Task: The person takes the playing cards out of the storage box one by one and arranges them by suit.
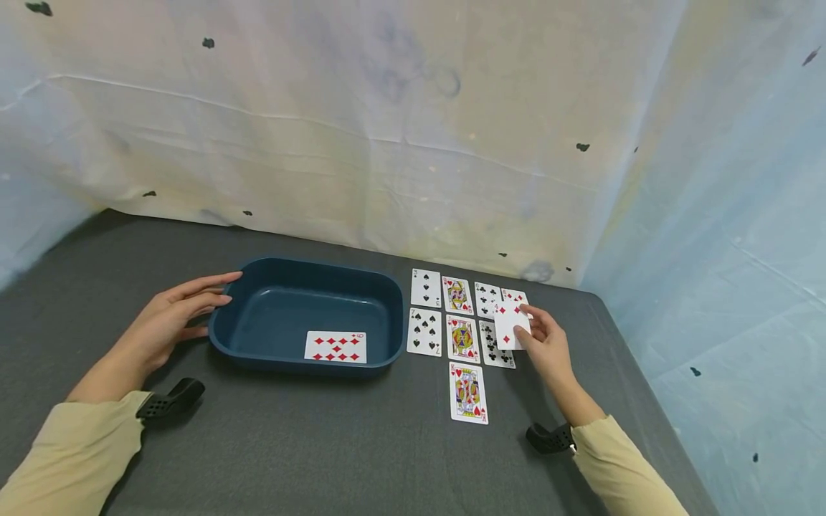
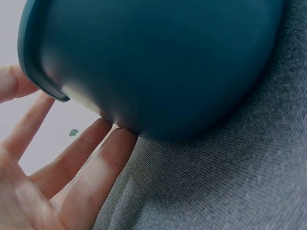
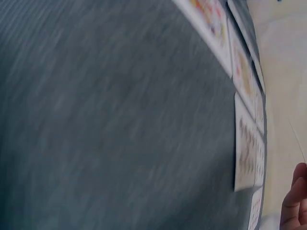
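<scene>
My right hand [image 1: 545, 344] pinches a white playing card with red diamonds [image 1: 506, 326] between thumb and fingers. It is held over the right end of the laid-out cards, partly covering a clubs card [image 1: 497, 355] and a red card [image 1: 514, 294]. At the far left, my left hand [image 1: 174, 315] touches the end of a dark blue basin [image 1: 306, 364]. In the left wrist view, its extended fingertips [image 2: 122, 136] press on the basin's outer wall, and one finger reaches the rim. Another diamonds card [image 1: 335, 347] lies face up inside the basin, near its front wall.
Right of the basin, face-up cards lie in columns: spades cards [image 1: 425, 288], a queen [image 1: 457, 295], a jack [image 1: 463, 339], and a king of hearts [image 1: 468, 393] nearest me. A dark grey cloth [image 1: 323, 444] covers the table; a pale hanging sheet [image 1: 387, 143] stands behind.
</scene>
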Motion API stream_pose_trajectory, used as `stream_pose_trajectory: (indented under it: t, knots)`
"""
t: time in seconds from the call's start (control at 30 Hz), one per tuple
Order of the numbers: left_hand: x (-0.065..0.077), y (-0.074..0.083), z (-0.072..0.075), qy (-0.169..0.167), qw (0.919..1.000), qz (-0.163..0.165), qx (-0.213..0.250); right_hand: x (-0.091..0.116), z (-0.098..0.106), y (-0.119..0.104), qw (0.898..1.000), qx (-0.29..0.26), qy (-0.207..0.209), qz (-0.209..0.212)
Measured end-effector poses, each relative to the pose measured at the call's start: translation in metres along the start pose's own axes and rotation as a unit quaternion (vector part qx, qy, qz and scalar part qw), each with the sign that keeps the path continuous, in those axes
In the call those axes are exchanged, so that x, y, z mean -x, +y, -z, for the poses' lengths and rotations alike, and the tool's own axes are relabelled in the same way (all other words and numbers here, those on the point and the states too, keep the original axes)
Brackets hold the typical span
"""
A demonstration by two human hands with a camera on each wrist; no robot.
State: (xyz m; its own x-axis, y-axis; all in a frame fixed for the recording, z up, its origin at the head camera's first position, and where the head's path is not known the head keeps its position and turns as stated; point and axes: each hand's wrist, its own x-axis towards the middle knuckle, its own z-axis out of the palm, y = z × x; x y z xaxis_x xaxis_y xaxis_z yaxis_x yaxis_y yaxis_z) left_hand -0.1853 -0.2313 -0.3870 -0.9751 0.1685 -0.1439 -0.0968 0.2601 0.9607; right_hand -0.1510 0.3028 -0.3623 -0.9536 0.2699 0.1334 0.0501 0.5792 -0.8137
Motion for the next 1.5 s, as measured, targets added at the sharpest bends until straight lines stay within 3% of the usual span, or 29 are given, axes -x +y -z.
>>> stream_pose_trajectory:
  t: [0.23,0.53,0.73,0.93,1.13,1.5]
  knots:
    - [0.002,0.000,0.000,0.002,1.0000,-0.004,-0.004,0.000,0.015,0.014,0.997,0.069,-0.015,-0.019]
    - [0.001,0.001,0.000,0.001,1.0000,0.000,-0.008,0.005,0.030,0.027,0.986,0.147,-0.042,-0.065]
    - [0.001,0.002,0.000,0.005,1.0000,0.001,-0.006,0.004,0.029,0.029,0.975,0.207,-0.062,-0.049]
    - [0.001,0.002,0.000,-0.003,1.0000,0.000,-0.001,0.002,0.024,0.028,0.963,0.265,-0.055,-0.019]
    - [0.001,0.001,0.000,-0.004,1.0000,-0.001,-0.007,0.004,0.019,0.019,0.966,0.257,-0.031,-0.009]
    - [0.000,0.001,0.000,-0.003,1.0000,0.003,0.001,0.003,-0.019,-0.029,0.989,0.147,-0.015,0.023]
